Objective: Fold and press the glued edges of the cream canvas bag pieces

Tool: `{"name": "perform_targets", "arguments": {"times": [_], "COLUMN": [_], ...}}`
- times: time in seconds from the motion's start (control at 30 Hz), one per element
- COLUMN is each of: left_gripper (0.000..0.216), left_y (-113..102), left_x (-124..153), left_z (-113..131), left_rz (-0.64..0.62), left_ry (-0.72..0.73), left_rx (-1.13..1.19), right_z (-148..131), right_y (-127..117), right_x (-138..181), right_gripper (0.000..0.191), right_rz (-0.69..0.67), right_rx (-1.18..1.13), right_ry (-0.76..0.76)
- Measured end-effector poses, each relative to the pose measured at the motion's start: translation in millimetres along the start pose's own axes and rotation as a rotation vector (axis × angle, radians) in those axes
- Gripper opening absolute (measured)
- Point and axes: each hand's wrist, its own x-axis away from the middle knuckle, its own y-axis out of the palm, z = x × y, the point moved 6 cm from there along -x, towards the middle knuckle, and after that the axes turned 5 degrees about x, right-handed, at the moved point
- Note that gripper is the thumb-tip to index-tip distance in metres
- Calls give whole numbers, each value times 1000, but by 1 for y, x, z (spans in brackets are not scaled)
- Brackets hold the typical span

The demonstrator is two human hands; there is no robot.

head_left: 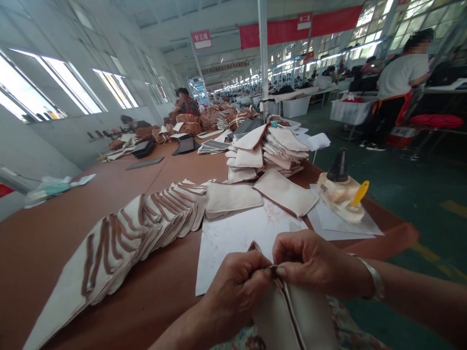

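Note:
A cream fabric panel with brown edging (310,316) hangs in front of me, below the table's near edge. My left hand (242,284) pinches its brown-edged seam between thumb and finger. Right beside it, my right hand (317,265) grips the same seam, so the two thumbs nearly meet. A bracelet sits on the right wrist. Just beyond my hands lies a white paper sheet (219,253). Two similar cream panels rest at its far side, a flat one (233,197) and a tilted one (286,190).
Overlapping cream pieces with brown strips (120,243) fan along the brown table (153,311). A stack of panels (244,158) stands behind. At right are a glue-stained container (333,192) with a black top and a yellow-handled brush (360,193). A person (403,82) stands farther right.

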Motion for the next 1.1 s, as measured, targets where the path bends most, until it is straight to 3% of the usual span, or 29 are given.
{"name": "perform_targets", "arguments": {"times": [0.17, 0.33, 0.43, 0.53, 0.73, 0.9, 1.03, 1.1], "left_gripper": [27, 20, 21, 21, 32, 53, 44, 41], "left_y": [0, 13, 17, 12, -2, 0, 13, 13], "left_x": [3, 4, 3, 2, 3, 0, -3, -4], "left_z": [0, 3, 0, -3, -7, -11, -27, -30], "left_rz": [-25, 108, 181, 176, -39, -101, -206, -191], "left_ry": [153, 406, 410, 364, 185, 51, -135, -137], "left_rx": [-310, -921, -1038, -799, -33, 261, 438, 426], "right_z": [6, 7, 9, 12, 19, 9, 5, 12], "right_y": [5, 7, 7, 9, 12, 10, 11, 11], "right_x": [4, 3, 2, 4, 13, 18, 25, 26], "right_gripper": [3, 8, 11, 10, 9, 10, 15, 17], "right_rz": [50, 135, 176, 167, 135, 93, 82, 44], "right_rx": [91, 165, 194, 169, 92, 157, 409, 405], "right_ry": [-5, -62, -51, -50, -116, -254, -459, -443]}}
